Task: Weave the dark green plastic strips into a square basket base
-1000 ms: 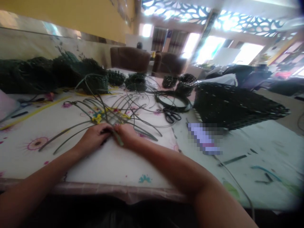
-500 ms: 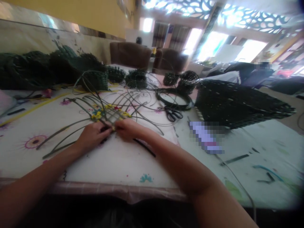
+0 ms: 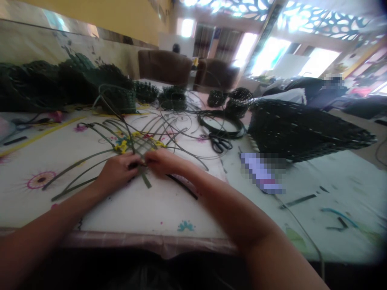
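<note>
Table [image 3: 157, 209] blurred; left hand [image 3: 116, 171], right hand [image 3: 163, 161] hide strips [image 3: 133, 147] crossing.

Nothing readable is showing anywhere: the flowered tablecloth [image 3: 157, 209] is carrying only printed blossoms, and the pale strip [image 3: 261, 174] beside the dark woven basket [image 3: 302, 129] is blurred beyond reading.

Light: bright daylight from windows [image 3: 266, 60] ahead, blown out
Glare: patterned ceiling panels [image 3: 317, 20] overexposed
Focus: soft throughout
Edges: bent, corners darkened
Desk [image 3: 157, 205]: evenly lit, faint shadows
</note>
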`<state>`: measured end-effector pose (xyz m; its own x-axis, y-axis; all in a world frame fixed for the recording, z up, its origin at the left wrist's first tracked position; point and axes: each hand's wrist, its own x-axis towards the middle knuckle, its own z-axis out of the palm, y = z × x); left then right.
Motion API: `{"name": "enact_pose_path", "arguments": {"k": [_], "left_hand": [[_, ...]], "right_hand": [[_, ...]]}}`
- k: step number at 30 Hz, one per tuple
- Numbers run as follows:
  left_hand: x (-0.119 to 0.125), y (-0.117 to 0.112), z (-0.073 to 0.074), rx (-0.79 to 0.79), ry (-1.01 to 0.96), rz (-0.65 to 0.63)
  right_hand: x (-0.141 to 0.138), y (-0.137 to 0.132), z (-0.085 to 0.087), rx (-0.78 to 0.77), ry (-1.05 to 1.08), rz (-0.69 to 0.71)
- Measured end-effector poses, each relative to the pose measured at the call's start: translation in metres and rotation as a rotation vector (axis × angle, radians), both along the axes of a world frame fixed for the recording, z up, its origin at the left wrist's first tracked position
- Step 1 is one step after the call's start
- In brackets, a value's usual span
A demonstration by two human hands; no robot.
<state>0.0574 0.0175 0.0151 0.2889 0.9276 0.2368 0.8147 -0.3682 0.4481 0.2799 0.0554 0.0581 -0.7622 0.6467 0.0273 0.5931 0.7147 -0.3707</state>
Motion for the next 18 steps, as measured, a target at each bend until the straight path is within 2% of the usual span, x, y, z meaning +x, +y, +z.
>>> {"name": "enact_pose_path", "arguments": {"k": [6,12,18], "left_hand": [[0.007,0.001,-0.001,0.074,0.11,0.012],[0.008,0.001,0.0,0.054,0.173,0.073],[0.006,0.004,0.001,0.032,0.102,0.035]], "right_hand": [[0.005,0.004,-0.002,-0.032,0.068,0.007],[0.015,0.017,0.003,-0.065,0.199,0.154],[0.015,0.014,0.004,0.01,0.11,0.114]]}}
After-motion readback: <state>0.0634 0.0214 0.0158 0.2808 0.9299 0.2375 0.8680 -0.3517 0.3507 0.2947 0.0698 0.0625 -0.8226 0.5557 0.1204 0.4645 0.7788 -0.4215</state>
